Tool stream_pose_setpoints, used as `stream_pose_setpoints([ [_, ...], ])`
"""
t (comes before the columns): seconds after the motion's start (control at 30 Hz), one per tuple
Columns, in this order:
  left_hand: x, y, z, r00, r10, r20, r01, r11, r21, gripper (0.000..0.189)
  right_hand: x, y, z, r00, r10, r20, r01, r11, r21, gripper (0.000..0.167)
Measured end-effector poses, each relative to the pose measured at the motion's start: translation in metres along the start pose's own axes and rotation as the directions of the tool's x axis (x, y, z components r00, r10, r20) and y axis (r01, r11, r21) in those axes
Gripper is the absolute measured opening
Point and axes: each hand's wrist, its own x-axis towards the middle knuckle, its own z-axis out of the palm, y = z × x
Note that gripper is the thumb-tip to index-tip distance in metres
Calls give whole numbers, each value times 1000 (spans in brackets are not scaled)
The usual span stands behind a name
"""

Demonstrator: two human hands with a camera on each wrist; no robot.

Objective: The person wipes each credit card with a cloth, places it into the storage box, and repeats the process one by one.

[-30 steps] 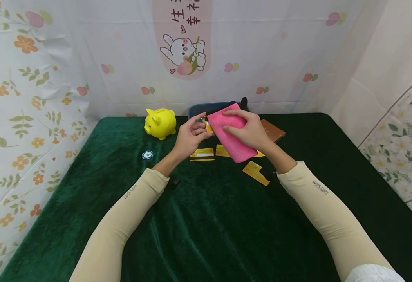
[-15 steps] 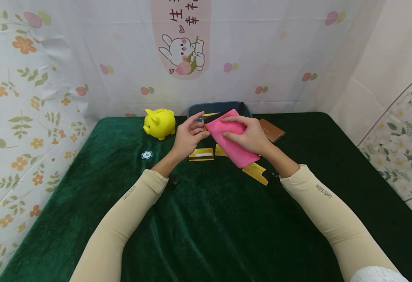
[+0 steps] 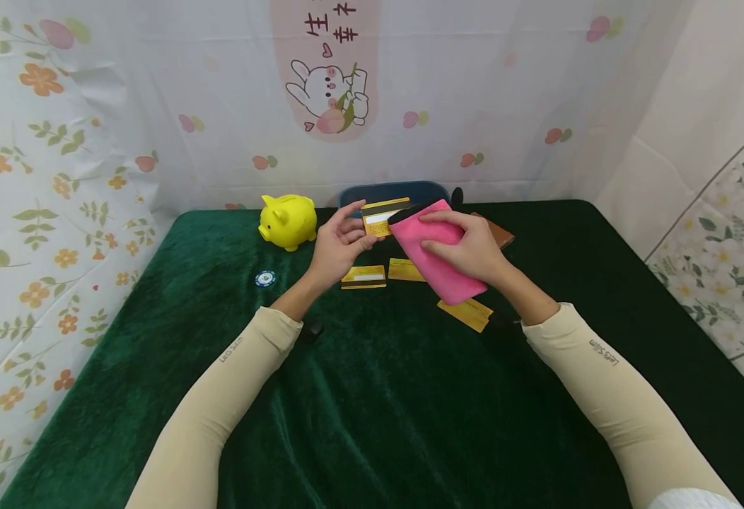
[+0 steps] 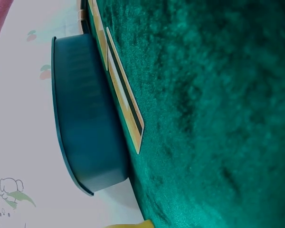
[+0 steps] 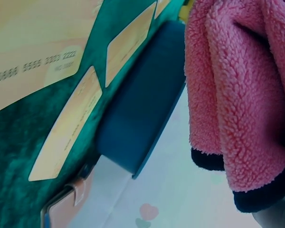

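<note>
The dark green cloth (image 3: 346, 410) lies under my work, and at its far side stands the blue tub (image 4: 88, 114), just beyond my hands. The pink pouch (image 3: 442, 270) is in my right hand (image 3: 474, 247): thumb and fingers are pressed together upon its plush, and its dark-edged mouth is turned to my left. The yellow piggy bank (image 3: 288, 223) stands beside my left hand (image 3: 336, 244), on the outer side. In this hand, with the fingers half bent, I hold the yellow card (image 3: 378, 219) by its left end. Its right end meets the mouth of the pouch; whether it is partly inside, I cannot tell.
</note>
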Motion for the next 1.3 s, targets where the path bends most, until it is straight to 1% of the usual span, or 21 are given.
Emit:
stream_pose_setpoints([
  [0.13, 0, -1, 0, 1000, -25, -13, 25, 1000, -4, 59, -2, 3, -4, 1000, 28, -12, -28, 1000, -1, 40],
  [0.23, -1, 0, -1, 998, -49, -28, 48, 999, -23, 59, -4, 6, -8, 999, 31, -22, -31, 999, 10, 40],
  [0.4, -1, 0, -2, 996, -81, -40, 79, 995, -65, 58, -7, 12, -13, 997, 41, -66, -40, 999, 24, 40],
  [0.6, -3, 3, -3, 995, -81, -54, 76, 993, -90, 58, -9, 11, -15, 993, 64, -102, -59, 997, 45, 40],
  [0.8, -5, 7, -5, 996, -81, -33, 76, 987, -140, 58, -7, 10, -14, 985, 89, -146, -84, 996, 38, 40],
  [0.97, -6, 8, -5, 995, -100, -4, 97, 979, -178, 56, -8, 12, -13, 986, 98, -137, -89, 994, 68, 40],
  [1.13, -7, 7, -4, 995, -97, 28, 101, 967, -233, 51, -8, 11, -12, 989, 100, -111, -88, 990, 107, 39],
  [1.3, -6, 6, -4, 995, -104, 13, 104, 962, -254, 48, -8, 12, -12, 991, 91, -96, -80, 990, 113, 40],
])
